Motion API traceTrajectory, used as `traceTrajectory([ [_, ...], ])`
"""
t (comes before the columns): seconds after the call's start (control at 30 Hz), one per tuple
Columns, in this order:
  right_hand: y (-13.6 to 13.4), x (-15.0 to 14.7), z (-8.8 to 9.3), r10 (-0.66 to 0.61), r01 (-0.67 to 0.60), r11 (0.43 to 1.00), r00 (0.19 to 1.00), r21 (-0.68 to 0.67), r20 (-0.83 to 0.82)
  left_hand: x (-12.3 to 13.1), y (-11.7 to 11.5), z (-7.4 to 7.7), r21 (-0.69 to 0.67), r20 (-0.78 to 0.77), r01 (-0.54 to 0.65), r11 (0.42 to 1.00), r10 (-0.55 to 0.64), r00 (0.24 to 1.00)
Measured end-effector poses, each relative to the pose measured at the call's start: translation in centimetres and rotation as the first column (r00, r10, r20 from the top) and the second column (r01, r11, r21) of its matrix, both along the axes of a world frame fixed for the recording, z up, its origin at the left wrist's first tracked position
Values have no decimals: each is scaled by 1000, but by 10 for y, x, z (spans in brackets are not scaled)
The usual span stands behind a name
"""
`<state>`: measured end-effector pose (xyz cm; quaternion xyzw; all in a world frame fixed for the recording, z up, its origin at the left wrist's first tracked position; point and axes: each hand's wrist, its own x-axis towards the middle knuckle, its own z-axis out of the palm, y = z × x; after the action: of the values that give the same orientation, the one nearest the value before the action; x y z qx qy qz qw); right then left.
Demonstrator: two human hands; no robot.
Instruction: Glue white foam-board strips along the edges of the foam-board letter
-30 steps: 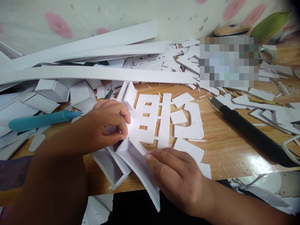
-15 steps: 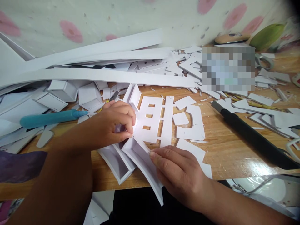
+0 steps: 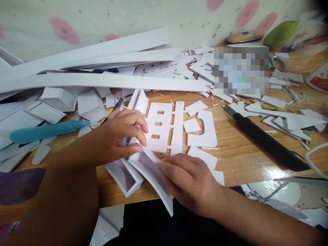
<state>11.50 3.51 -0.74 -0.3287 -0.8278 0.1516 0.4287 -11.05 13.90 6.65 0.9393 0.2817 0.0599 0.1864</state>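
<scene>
White foam-board pieces lie around both hands. My right hand (image 3: 192, 181) pinches the edge of a bent, channel-shaped foam-board piece (image 3: 153, 174), which juts past the table's front edge. Over that piece's far end is my left hand (image 3: 125, 133), its fingers curled and apart, the thumb close to the corner. Whether it touches the board I cannot tell. Underneath, to the left, sits another folded foam-board piece (image 3: 123, 177). A flat foam-board panel with rectangular cutouts (image 3: 160, 128) lies beyond the hands, beside a slim upright folded piece (image 3: 141, 101).
A teal glue bottle (image 3: 46, 131) lies at left near foam-board boxes (image 3: 91, 105) and a yellow cutter (image 3: 110, 111). Long white strips (image 3: 115, 81) stretch across the back. At right are a black-handled tool (image 3: 266, 138), many offcuts (image 3: 289, 112) and a tape roll (image 3: 278, 62).
My left thumb and fingers have parted from their pinch at the board's corner. My right hand keeps its grip. The whole view has shifted slightly.
</scene>
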Motion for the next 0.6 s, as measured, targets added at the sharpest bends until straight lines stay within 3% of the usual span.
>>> traceTrajectory([
  [0.17,-1,7,5,-93,67,991,967,-117,-236,2,-2,-4,37,-31,12,999,-10,999],
  [0.23,0,9,6,-99,56,983,965,-175,-243,1,-2,-6,40,-35,12,999,-10,999],
  [0.37,2,8,4,-50,33,971,997,-235,-66,0,0,-6,8,3,28,1000,-28,1000],
  [0.6,3,4,-6,-44,78,981,981,-176,188,0,3,-6,-20,-2,33,999,-33,999],
])
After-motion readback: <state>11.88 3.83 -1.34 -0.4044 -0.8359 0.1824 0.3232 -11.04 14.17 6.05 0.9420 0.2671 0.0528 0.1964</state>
